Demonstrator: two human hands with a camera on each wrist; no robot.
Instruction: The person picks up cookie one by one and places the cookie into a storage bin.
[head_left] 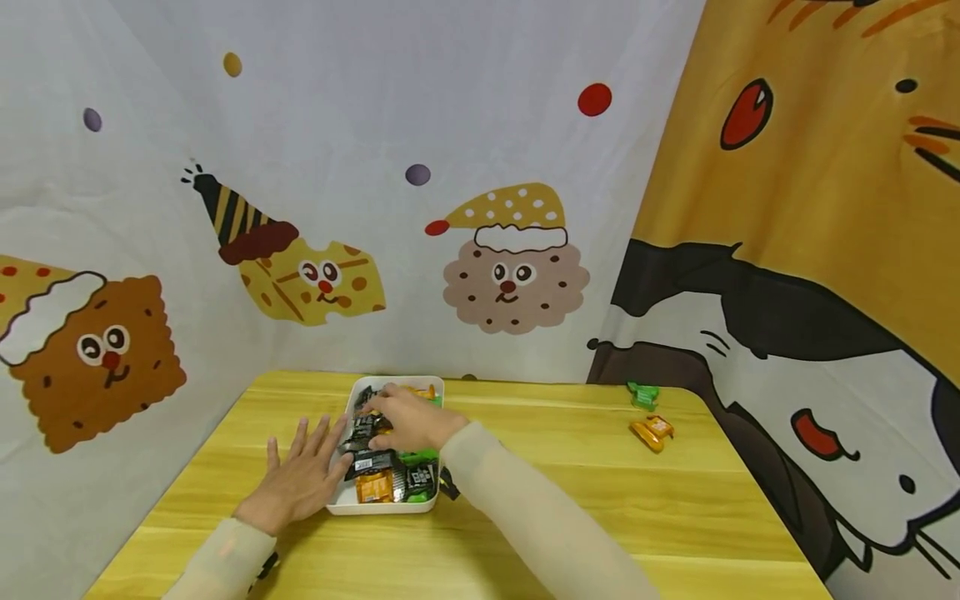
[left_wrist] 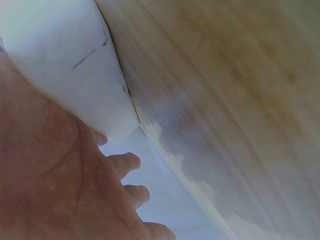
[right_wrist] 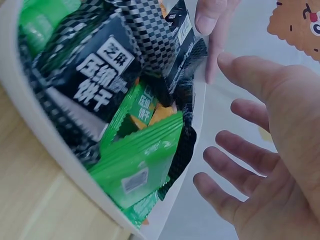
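A white rectangular bin [head_left: 390, 507] holds several black, green and orange wrapped biscuit packets. My left hand [head_left: 296, 483] rests against its left side with fingers spread, the thumb near the rim. In the left wrist view, my left palm [left_wrist: 55, 165] lies along the bin's outer wall [left_wrist: 75, 65]. My right hand [head_left: 412, 421] reaches over the bin's far half, fingers loosely bent. In the right wrist view, nothing shows between the fingers of my right hand [right_wrist: 280, 135]; a black packet [right_wrist: 95, 70] with white lettering and a green packet [right_wrist: 142, 172] lie nearby in the bin.
On the wooden table [head_left: 547, 442], a green packet [head_left: 643, 396] lies at the far right, with orange packets [head_left: 652, 432] just in front of it. Behind the table hangs a white cloth [head_left: 337, 108] printed with cartoon snacks; an orange cartoon print covers the right side.
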